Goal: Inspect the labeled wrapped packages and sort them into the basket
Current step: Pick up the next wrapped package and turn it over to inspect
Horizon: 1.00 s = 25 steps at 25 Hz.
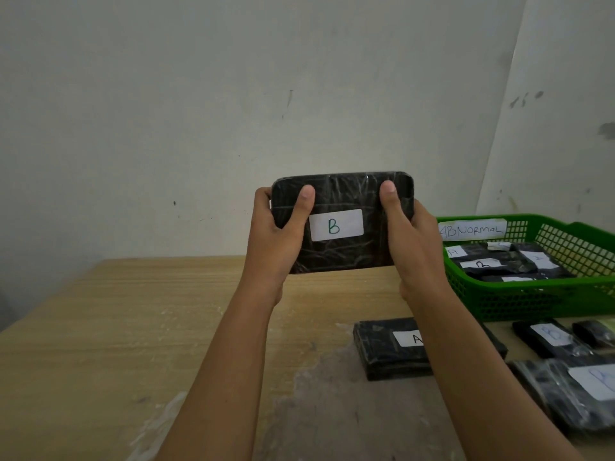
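I hold a black wrapped package (342, 194) up in front of me, above the table, its white label marked B facing me. My left hand (278, 234) grips its left end, thumb on the front. My right hand (411, 241) grips its right end the same way. To the right stands a green basket (519, 301) with a paper tag reading ABNORMAL; several labeled black packages (492, 266) lie inside it. On the table under my right forearm lies a black package labeled A (382, 351).
More black wrapped packages lie at the table's right edge, one labeled B (549, 337) and a larger one (572, 394) nearer me. The wooden table (149, 327) runs back to a pale wall. Its left half shows bare wood.
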{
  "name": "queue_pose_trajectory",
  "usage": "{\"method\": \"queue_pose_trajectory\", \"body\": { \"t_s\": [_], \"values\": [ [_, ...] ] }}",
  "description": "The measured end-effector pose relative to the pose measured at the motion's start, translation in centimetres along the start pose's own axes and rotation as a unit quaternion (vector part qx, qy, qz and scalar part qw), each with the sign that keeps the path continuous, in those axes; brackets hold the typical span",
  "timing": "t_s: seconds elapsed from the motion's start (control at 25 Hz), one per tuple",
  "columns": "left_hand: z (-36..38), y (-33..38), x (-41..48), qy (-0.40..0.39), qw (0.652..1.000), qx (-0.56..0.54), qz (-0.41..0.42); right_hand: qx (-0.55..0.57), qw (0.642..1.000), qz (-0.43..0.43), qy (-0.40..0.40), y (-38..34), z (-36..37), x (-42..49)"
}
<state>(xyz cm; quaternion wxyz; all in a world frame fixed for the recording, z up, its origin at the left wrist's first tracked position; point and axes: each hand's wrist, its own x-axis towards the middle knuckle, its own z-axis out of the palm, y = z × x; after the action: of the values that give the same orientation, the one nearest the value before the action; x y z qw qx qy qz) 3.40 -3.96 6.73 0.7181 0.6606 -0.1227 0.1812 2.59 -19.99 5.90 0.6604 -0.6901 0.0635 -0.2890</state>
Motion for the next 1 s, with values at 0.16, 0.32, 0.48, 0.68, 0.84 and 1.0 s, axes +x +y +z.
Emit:
{"method": "queue_pose_trajectory", "body": {
  "t_s": [0.16, 0.32, 0.48, 0.68, 0.84, 1.0],
  "values": [
    [-0.6, -0.4, 0.4, -0.024, 0.999, -0.023, -0.035, -0.016, 0.998, 0.011, -0.058, -0.5, -1.1, 0.6],
    [-1.5, -0.2, 0.6, -0.007, 0.997, -0.045, -0.056, -0.009, 0.987, 0.017, -0.159, -0.9, -2.2, 1.0],
    [-1.7, 0.0, 0.5, -0.077, 0.995, -0.027, -0.064, 0.008, 0.993, 0.005, -0.12, -0.6, -2.0, 1.1],
    [-1.9, -0.7, 0.7, -0.092, 0.994, -0.006, -0.058, 0.011, 0.987, 0.0, -0.158, -1.2, -2.5, 1.0],
    [-1.8, -1.0, 0.9, -0.081, 0.996, -0.008, -0.04, -0.046, 0.987, -0.059, -0.144, -1.0, -2.7, 0.9],
    [-1.6, -1.2, 0.8, -0.073, 0.997, 0.014, -0.009, -0.051, 0.986, -0.078, -0.136, -0.7, -2.5, 1.0]
  ]
}}
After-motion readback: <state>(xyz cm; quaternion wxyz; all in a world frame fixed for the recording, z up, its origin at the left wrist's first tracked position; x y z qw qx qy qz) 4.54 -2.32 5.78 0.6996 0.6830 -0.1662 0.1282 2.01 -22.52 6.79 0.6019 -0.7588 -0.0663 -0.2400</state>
